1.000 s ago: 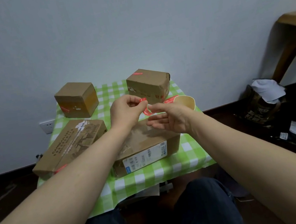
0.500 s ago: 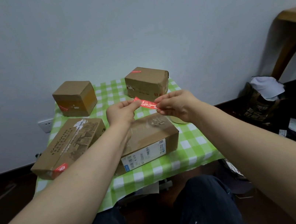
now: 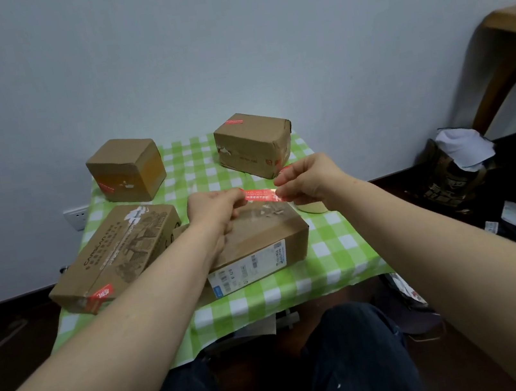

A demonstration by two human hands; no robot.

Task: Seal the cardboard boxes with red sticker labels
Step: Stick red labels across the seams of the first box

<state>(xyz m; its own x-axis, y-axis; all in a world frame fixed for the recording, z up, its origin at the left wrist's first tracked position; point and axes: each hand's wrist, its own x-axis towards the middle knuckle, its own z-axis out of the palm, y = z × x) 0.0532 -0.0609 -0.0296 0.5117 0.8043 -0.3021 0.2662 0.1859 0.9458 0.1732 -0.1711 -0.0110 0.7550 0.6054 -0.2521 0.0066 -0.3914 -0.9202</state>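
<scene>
Both hands up: left hand (image 3: pixel 214 204) and right hand (image 3: pixel 306 179) each pinch one end of red sticker (image 3: pixel 260 194), held taut above the front box (image 3: pixel 255 233) on counter (image 3: pixel 336 250). Three more boxes behind.

A red sticker label (image 3: pixel 260 194) shows a glossy sheen above the near box (image 3: pixel 255 233) of matt brown cardboard, its top covered in shiny clear tape and scuffed with torn white paper. A smooth printed paper shipping label (image 3: pixel 248 268) sits on its front. The long box (image 3: pixel 116 248), back-left box (image 3: pixel 127 168) and back-right box (image 3: pixel 253 143) are the same dull, creased cardboard, and the back-left one is banded with glossy brown tape. The green-and-white checked tablecloth (image 3: pixel 336 250) looks smooth, possibly plastic-coated. The wall (image 3: pixel 226 48) is matt paint, the side table (image 3: pixel 513 23) wood, and the trousers (image 3: pixel 353 359) dark denim-like cloth.
</scene>
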